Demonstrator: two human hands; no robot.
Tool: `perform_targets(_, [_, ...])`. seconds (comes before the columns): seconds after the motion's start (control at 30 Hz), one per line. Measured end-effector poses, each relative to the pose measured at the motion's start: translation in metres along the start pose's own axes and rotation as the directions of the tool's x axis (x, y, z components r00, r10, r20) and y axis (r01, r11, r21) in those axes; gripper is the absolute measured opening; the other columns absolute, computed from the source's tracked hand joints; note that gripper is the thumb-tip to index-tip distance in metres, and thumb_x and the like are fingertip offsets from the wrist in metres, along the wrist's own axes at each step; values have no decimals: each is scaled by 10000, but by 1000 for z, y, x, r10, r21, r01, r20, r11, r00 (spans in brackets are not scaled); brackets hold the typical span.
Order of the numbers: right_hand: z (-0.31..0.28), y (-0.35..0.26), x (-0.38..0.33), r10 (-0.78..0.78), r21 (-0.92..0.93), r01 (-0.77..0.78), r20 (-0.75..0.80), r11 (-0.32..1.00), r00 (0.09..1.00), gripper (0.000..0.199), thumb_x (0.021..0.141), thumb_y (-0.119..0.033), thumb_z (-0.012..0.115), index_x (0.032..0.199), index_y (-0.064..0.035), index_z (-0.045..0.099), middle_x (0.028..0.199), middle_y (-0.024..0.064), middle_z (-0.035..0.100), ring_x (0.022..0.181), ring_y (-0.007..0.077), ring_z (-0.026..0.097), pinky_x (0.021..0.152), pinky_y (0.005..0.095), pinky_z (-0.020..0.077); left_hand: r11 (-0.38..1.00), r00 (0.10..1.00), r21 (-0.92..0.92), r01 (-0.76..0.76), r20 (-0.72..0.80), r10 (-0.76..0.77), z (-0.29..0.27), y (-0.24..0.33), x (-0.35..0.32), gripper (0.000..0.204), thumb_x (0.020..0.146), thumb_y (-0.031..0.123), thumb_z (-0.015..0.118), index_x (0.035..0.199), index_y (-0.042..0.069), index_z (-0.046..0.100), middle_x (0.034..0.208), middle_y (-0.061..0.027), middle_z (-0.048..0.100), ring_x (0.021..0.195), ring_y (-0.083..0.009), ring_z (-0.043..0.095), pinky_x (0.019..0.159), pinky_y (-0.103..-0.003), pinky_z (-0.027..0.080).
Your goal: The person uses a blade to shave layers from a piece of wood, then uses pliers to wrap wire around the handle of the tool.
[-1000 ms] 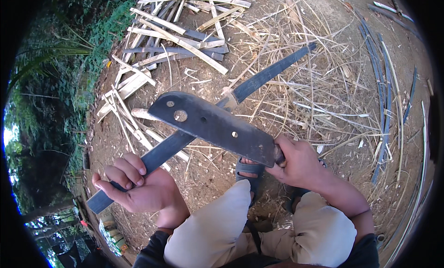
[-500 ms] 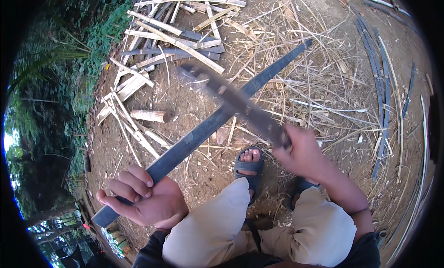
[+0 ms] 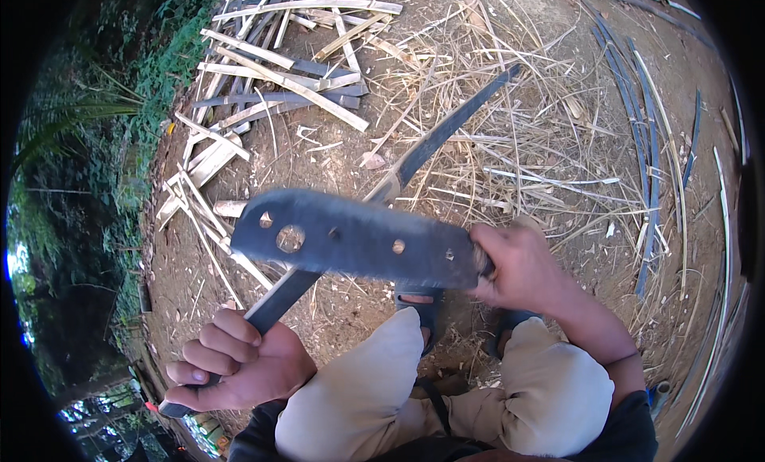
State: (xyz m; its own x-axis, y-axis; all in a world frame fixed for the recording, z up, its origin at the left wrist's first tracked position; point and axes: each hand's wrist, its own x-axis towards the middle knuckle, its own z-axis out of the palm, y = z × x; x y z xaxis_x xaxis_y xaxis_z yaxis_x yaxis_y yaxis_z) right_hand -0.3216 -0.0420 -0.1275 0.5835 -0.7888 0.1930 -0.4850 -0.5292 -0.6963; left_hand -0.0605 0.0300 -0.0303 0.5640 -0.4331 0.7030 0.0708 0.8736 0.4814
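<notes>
Left hand: my left hand [image 3: 239,365] is closed in a fist around the near end of a long dark bamboo strip [image 3: 434,141], low over the ground beside my left knee.
Right hand: my right hand [image 3: 522,269] is wrapped tight around the handle of a broad machete [image 3: 355,243], above my right knee.
Machete: its wide dark blade, pierced by several round holes, lies flat-side up and reaches leftward from my grip; its outline is blurred. It crosses over the strip near the strip's middle; whether edge and strip touch I cannot tell.
Bamboo strip: it runs slantwise from my left fist away toward the far right of the dirt ground [image 3: 335,167], its far end over dry straw.
My legs: light trousers [image 3: 550,390] at the picture's lower edge, a sandalled foot [image 3: 420,302] between the knees.
Ground, far left: a heap of pale split bamboo slats [image 3: 279,63] lies scattered near the green undergrowth [image 3: 159,79].
Ground, right edge: thin dark strips [image 3: 653,135] lie in a loose curve on the dirt.
</notes>
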Motion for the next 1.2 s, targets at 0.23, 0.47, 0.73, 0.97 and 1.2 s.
perform_targets(0.23, [-4, 86, 8, 531, 132, -523, -28, 842, 847, 336, 778, -295, 716, 908, -2, 614, 630, 174, 623, 581, 334, 651, 566, 430, 510, 992, 994, 122, 26, -111, -12, -4, -5, 8, 451, 1061, 422, 387, 700, 151, 379, 508, 37, 215, 426, -94, 188, 430, -256, 202])
perform_targets(0.47, [3, 41, 14, 189, 104, -195, 65, 975, 980, 306, 788, -289, 697, 885, -12, 613, 658, 171, 637, 642, 343, 672, 612, 441, 524, 997, 1000, 79, 20, 13, -21, -2, 14, 16, 451, 1065, 385, 392, 675, 163, 353, 509, 41, 211, 432, -88, 174, 436, -255, 204])
perform_targets(0.73, [-28, 140, 37, 570, -60, -571, -29, 819, 821, 235, 839, -205, 653, 910, 19, 647, 609, 144, 608, 526, 256, 590, 563, 386, 491, 974, 974, 218, 55, -228, -4, -3, -11, 20, 438, 1068, 357, 386, 680, 156, 363, 507, 34, 205, 444, -92, 177, 454, -258, 204])
perform_targets(0.97, [-9, 122, 44, 492, -33, -493, 148, 869, 858, 374, 861, -325, 650, 1050, -3, 668, 778, 155, 708, 713, 291, 709, 688, 435, 561, 973, 963, 226, 41, -270, 22, -1, 1, 15, 466, 1066, 407, 382, 665, 177, 320, 491, 40, 181, 409, -93, 156, 410, -260, 199])
perform_targets(1.2, [-32, 290, 33, 818, -107, -838, -182, 535, 546, 445, 899, -359, 610, 942, 80, 669, 819, 222, 698, 779, 320, 712, 720, 441, 554, 969, 964, 241, 58, -265, 8, 3, -7, 17, 450, 1078, 400, 347, 692, 171, 330, 499, 40, 189, 419, -90, 169, 422, -258, 205])
